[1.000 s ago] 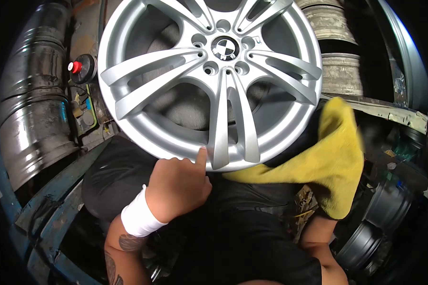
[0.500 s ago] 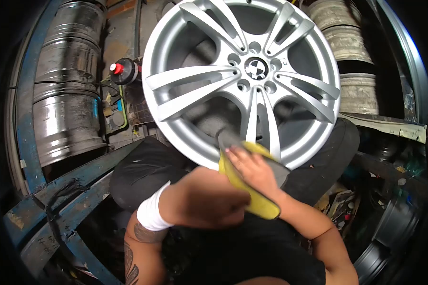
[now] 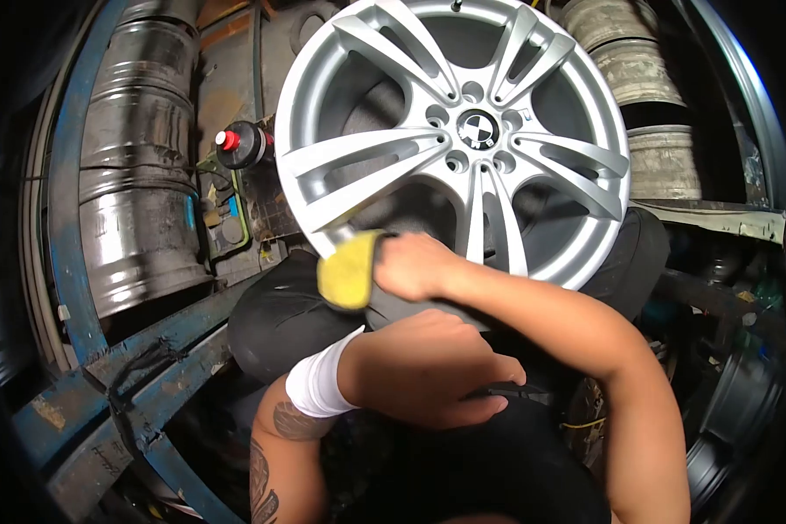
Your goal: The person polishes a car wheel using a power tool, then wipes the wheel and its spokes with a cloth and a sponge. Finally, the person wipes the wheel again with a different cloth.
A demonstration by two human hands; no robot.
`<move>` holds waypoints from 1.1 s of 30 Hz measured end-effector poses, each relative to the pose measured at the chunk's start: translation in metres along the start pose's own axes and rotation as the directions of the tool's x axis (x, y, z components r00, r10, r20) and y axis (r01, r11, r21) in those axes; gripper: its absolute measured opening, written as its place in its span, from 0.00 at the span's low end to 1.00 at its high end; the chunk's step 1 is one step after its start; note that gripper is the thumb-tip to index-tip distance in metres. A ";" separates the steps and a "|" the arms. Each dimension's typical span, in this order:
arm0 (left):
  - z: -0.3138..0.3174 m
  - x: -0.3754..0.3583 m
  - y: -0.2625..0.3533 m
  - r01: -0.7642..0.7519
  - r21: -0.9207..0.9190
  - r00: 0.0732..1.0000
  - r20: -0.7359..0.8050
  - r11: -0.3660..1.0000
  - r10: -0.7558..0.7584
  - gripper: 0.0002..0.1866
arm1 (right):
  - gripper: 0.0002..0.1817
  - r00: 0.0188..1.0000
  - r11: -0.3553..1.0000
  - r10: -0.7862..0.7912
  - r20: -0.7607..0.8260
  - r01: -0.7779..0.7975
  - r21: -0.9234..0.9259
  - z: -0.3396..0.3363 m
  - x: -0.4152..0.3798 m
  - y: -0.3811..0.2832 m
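Note:
A silver alloy wheel (image 3: 358, 148) with split spokes and a black-and-white centre cap (image 3: 478, 130) leans over my legs, face towards me. My right hand (image 3: 417, 266) reaches across to its lower left rim, fingers closed on a yellow-and-grey cloth (image 3: 348, 272). Slightly blurred, the cloth lies against or just in front of the rim edge; exact contact is hard to make out. Below it, my left hand (image 3: 432, 371), with a white wristband (image 3: 321, 382), hovers before my body. Its thumb and forefinger are apart, and nothing shows between them.
Stacked metal wheels (image 3: 140, 157) stand at left behind a blue metal frame (image 3: 74, 253). More dusty wheels (image 3: 664, 162) are stacked at right. A dark bottle with a red cap (image 3: 243, 145) sits left of the wheel. Dark rims (image 3: 742, 393) lie at lower right.
My right hand has carried the cloth left along the lower rim. The left hand has come off the cloth and sits lower. The view has shifted slightly.

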State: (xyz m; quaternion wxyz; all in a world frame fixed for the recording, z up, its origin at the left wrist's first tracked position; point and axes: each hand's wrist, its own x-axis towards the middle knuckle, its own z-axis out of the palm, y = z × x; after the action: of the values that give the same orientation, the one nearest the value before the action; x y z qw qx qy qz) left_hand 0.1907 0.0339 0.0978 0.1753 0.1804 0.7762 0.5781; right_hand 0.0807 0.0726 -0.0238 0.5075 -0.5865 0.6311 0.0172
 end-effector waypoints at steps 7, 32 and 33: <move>0.020 0.001 -0.009 -0.298 -0.093 0.945 -0.166 0.950 0.280 0.18 | 0.27 0.642 0.930 -0.365 -0.674 0.216 -0.298 0.071 -0.042 -0.036; 0.021 0.021 -0.006 -0.212 -0.182 0.975 0.028 0.960 0.221 0.17 | 0.39 0.839 0.987 -0.047 -0.542 0.123 0.105 0.063 -0.053 -0.021; 0.016 0.025 0.000 -0.177 -0.261 0.959 0.171 0.949 0.226 0.18 | 0.39 0.824 0.992 -0.105 -0.556 0.127 0.000 0.072 -0.063 -0.020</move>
State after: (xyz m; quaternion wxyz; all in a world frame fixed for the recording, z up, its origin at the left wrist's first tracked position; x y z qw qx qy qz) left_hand 0.1769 0.0595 0.0914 0.2123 0.2931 0.6554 0.6629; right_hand 0.1276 0.1563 -0.0058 0.3133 -0.5940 0.7145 -0.1961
